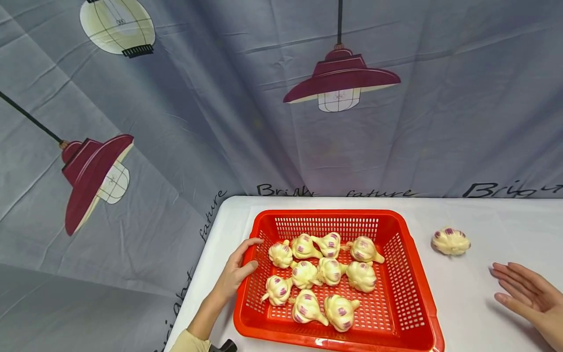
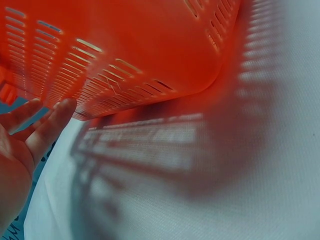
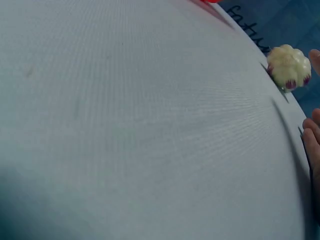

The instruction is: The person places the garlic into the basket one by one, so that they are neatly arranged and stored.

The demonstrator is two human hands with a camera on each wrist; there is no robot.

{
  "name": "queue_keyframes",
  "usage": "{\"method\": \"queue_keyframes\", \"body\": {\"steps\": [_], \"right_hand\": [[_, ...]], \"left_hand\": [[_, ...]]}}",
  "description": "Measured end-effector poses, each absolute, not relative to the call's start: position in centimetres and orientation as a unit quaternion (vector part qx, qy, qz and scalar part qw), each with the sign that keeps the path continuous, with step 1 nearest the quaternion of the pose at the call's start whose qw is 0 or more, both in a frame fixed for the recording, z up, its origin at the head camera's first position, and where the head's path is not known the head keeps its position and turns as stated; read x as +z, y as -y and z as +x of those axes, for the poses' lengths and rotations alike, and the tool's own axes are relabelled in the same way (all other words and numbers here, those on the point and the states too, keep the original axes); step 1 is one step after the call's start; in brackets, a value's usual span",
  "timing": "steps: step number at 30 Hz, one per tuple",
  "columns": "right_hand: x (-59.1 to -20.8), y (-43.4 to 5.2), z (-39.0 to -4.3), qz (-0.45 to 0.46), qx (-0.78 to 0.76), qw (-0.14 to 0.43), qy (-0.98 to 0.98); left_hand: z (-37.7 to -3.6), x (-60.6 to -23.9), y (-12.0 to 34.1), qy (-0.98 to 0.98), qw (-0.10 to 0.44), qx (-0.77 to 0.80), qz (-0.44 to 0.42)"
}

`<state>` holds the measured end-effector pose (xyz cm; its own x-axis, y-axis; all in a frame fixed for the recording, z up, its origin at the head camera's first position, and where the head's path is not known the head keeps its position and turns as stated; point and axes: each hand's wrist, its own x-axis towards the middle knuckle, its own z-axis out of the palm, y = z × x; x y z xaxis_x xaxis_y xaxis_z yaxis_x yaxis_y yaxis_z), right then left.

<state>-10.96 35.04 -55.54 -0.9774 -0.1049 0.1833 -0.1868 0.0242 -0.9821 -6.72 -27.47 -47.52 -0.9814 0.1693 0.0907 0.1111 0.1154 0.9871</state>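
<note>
My left hand (image 1: 235,274) rests with straight fingers against the left rim of the red basket (image 1: 409,288), which holds 10 garlic bulbs (image 1: 327,274) near the table's (image 1: 484,303) left edge. My right hand (image 1: 530,293) lies spread, holding nothing, near 1 loose garlic bulb (image 1: 450,241) right of the basket.

head view looks down; wrist views sit low, close to the table (image 1: 484,303).
</note>
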Motion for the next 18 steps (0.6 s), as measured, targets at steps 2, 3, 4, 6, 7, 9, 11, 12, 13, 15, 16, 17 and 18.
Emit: {"method": "queue_keyframes", "body": {"steps": [2,3,4,6,7,9,11,12,13,15,16,17,18], "right_hand": [[-55.5,-34.8,-11.1,0.093,0.666,0.029,0.739],[-55.5,-34.7,-11.3,0.09,0.661,0.025,0.745],[-55.4,-34.5,-11.5,0.088,0.643,0.023,0.76],[-55.2,-34.2,-11.8,0.087,0.594,0.018,0.799],[-55.1,-34.0,-12.1,0.092,0.573,0.02,0.814],[-54.9,-33.5,-12.6,0.1,0.537,0.023,0.837],[-54.7,-33.0,-13.3,0.112,0.494,0.036,0.862],[-54.5,-32.7,-13.8,0.118,0.484,0.042,0.866],[-54.4,-32.5,-14.2,0.122,0.473,0.049,0.871],[-54.1,-32.2,-15.1,0.128,0.458,0.052,0.878],[-54.0,-32.0,-15.6,0.13,0.453,0.054,0.88],[-53.9,-31.8,-16.0,0.127,0.443,0.051,0.886],[-53.8,-31.6,-16.4,0.126,0.438,0.049,0.888]], "left_hand": [[-6.7,-47.5,27.5,-0.748,0.022,0.656,0.094],[-6.7,-47.5,27.5,-0.749,0.022,0.655,0.094],[-6.8,-47.5,27.5,-0.75,0.022,0.655,0.094],[-6.8,-47.5,27.5,-0.749,0.021,0.655,0.095],[-6.8,-47.5,27.5,-0.748,0.022,0.656,0.096],[-6.8,-47.5,27.5,-0.747,0.021,0.658,0.095],[-6.8,-47.4,27.5,-0.745,0.02,0.66,0.097],[-6.8,-47.4,27.5,-0.744,0.02,0.66,0.098],[-6.8,-47.4,27.5,-0.745,0.021,0.659,0.098],[-6.8,-47.4,27.5,-0.747,0.02,0.657,0.097],[-6.8,-47.4,27.4,-0.748,0.02,0.656,0.096],[-6.7,-47.4,27.4,-0.749,0.02,0.655,0.096],[-6.7,-47.4,27.4,-0.749,0.02,0.655,0.096]]}}
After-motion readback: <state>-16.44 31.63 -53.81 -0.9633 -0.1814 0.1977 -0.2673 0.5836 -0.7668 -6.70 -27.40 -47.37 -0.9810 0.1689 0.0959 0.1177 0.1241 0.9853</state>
